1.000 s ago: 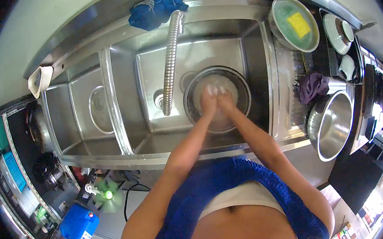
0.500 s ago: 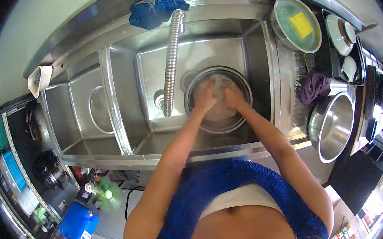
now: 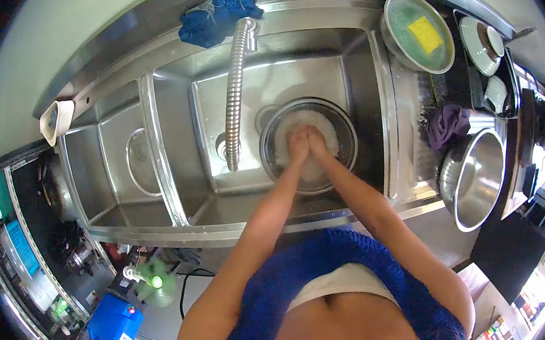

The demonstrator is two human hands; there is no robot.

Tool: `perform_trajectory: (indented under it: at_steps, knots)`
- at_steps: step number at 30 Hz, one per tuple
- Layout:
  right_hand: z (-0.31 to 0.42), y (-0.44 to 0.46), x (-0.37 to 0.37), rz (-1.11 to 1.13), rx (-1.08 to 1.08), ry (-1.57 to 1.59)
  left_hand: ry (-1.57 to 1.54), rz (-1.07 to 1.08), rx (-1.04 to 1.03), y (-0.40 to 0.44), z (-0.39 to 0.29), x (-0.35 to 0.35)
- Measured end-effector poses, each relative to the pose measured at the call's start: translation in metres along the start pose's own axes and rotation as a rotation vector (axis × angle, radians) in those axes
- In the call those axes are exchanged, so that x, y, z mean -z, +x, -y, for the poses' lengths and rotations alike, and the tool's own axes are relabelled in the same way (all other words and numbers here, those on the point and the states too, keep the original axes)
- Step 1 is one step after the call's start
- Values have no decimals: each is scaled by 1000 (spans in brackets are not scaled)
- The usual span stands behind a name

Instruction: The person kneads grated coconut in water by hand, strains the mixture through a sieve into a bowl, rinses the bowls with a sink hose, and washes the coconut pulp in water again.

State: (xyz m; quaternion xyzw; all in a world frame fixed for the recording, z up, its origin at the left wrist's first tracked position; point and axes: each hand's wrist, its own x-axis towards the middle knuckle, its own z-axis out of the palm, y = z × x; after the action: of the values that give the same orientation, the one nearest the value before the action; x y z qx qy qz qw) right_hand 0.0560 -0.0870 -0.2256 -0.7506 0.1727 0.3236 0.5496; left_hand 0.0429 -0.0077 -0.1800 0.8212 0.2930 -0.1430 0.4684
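A round metal bowl (image 3: 351,155) sits in the large sink basin. Inside it is a pale, cloudy mass that looks like rice (image 3: 310,175) in water. My left hand (image 3: 297,144) and my right hand (image 3: 316,141) are pressed side by side in the middle of the bowl. Their fingers are closed together in the rice, and the tips are partly hidden. The bowl's rim stands clear of both wrists on either side.
A flexible metal faucet (image 3: 236,95) hangs over the basin, left of the bowl. Beside the sink are a bowl with a yellow sponge (image 3: 425,35), a purple cloth (image 3: 448,125) and a large steel bowl (image 3: 474,181). A blue cloth (image 3: 219,20) lies behind the faucet.
My hands were apart on either side of the bowl's middle. Now they have come together and are pressed against each other. The bowl has stayed in its spot.
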Motion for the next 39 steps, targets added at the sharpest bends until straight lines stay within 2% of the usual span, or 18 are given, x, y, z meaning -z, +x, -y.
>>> perform_trajectory:
  at_steps: [2,5,8,15,17,18,20,21,23,24,26,27,29,30,32,36,38,39]
  knots:
    - [16,-24,-1,42,5,380,-499,-6,-161,-5,7,0]
    - [42,-41,-2,-46,-152,570,-290,-79,-160,-8,4,5]
    - [94,-77,12,-80,-231,431,-335,-200,-239,-21,-18,16]
    - [65,-61,4,-14,-239,253,-274,-110,-161,-25,-16,29]
    - [3,-23,-6,-76,131,-61,-125,-218,-396,-14,1,21]
    - [5,-20,-1,-73,125,-63,-124,-216,-389,-12,5,20]
    - [21,-5,11,5,593,-985,168,-40,-358,-4,7,24]
    - [14,8,18,7,592,-985,168,-39,-356,-8,0,32]
    - [-9,33,28,76,614,-535,466,-95,-530,-17,-26,56]
    - [1,23,33,75,617,-535,466,-98,-532,-16,-23,60]
    - [28,-13,48,-244,818,-929,591,-52,-639,-10,-2,55]
    - [22,-18,51,-247,817,-928,591,-51,-642,-2,24,38]
    - [-2,-19,57,-15,138,-574,386,-121,-422,15,77,-2]
    - [-13,-14,49,-19,138,-575,383,-119,-426,12,70,-3]
    - [-29,-4,22,-327,-298,-305,-255,21,266,0,46,5]
    - [-41,-1,-6,-179,-122,-143,-815,129,608,7,37,-9]
    - [-36,1,-9,-40,-44,-117,-138,259,168,24,79,-48]
    - [-33,2,-9,28,-2,-130,-139,259,171,13,61,-34]
